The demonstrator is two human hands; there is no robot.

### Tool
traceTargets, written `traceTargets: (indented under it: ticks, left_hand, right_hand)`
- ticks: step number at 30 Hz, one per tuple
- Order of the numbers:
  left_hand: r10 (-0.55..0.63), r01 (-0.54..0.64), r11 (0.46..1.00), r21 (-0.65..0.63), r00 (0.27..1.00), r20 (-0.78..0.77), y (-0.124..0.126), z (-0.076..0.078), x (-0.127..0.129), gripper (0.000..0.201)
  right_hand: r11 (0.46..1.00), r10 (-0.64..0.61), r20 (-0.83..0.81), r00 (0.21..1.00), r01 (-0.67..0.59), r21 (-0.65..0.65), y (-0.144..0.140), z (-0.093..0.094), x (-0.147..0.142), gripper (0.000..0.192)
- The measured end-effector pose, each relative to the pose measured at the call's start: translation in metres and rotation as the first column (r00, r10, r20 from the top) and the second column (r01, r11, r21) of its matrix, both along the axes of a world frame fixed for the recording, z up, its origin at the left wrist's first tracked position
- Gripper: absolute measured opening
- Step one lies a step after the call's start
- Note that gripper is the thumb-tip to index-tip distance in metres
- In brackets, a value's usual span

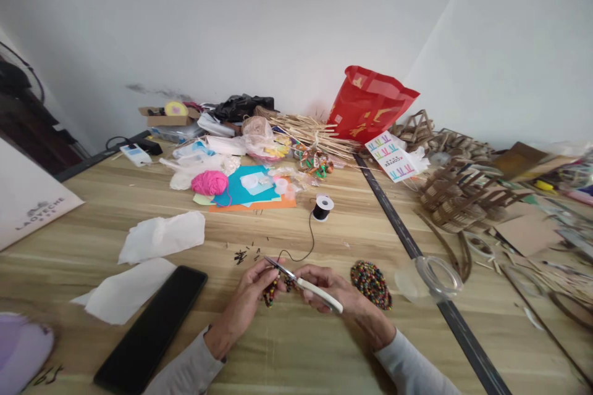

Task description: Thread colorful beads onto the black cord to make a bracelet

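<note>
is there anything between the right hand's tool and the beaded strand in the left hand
Nothing visible does. The right hand holds the white-handled tool with its tip right at the beaded strand pinched in the left hand.

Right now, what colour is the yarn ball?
Pink. The yarn ball shows best in the head view, beside the blue paper.

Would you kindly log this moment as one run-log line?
left hand: holds beaded piece | right hand: holds pliers at it | bead pile: right of hands | thread spool: beyond
</note>
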State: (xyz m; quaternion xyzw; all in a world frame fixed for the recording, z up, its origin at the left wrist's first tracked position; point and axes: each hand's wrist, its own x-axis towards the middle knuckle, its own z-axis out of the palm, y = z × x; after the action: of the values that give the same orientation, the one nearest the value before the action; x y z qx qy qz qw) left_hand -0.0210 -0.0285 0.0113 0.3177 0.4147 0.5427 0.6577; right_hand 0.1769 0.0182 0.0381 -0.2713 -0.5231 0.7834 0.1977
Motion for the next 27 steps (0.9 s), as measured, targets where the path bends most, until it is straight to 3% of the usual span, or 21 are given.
traceTargets:
  ticks: [5, 10, 21, 24, 27]
  left_hand:
    - [0.122, -0.118, 0.992, -0.054, 0.99, 0.075, 0.002, 0.006, 0.0, 0.04]
    - [0.219, -0.213, 0.975, -0.069, 0.972, 0.089, 0.005, 0.007, 0.001, 0.039]
    - [0.233, -0.233, 0.972, -0.01, 0.972, 0.015, 0.004, 0.002, -0.001, 0.03]
    - [0.257, -0.257, 0.966, 0.003, 0.966, -0.037, 0.004, 0.001, -0.001, 0.032]
    - [0.283, -0.282, 0.959, 0.021, 0.953, -0.107, 0.003, 0.002, -0.001, 0.031]
  right_hand:
    - [0.992, 0.001, -0.048, 0.999, -0.007, -0.124, 0.009, -0.005, -0.011, 0.041]
    - [0.988, 0.008, -0.019, 1.0, -0.011, -0.154, 0.015, -0.012, -0.02, 0.043]
    - [0.986, -0.005, 0.021, 1.0, 0.009, -0.166, 0.018, -0.015, -0.024, 0.045]
    - [0.993, -0.054, 0.071, 0.996, 0.061, -0.097, 0.021, -0.013, -0.021, 0.049]
    - [0.984, -0.115, 0.176, 0.978, 0.087, 0.158, 0.022, -0.007, -0.014, 0.048]
